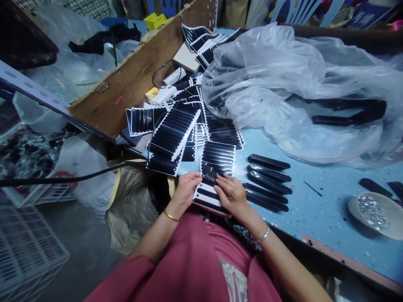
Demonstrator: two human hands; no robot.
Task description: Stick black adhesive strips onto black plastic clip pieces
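Observation:
A sheet of black strip stickers (pixel 218 154) on white backing lies at the table's front edge, partly over my lap. Several strips are gone from its lower part, where bare white backing shows. My left hand (pixel 186 189) pinches the sheet's left edge. My right hand (pixel 232 193) has its fingers curled onto the right side of the sheet, near a dark strip in the middle; its fingertips are partly hidden. Just right of that hand, several long black plastic pieces (pixel 269 173) with rounded ends lie side by side; the top one has a dotted surface.
More sticker sheets (pixel 173 132) are piled behind, against a wooden board (pixel 107 98). A large clear plastic bag (pixel 267 84) with black parts covers the back right. A bowl of small shiny metal pieces (pixel 354 205) stands at right. Crates (pixel 28 247) are on the floor at left.

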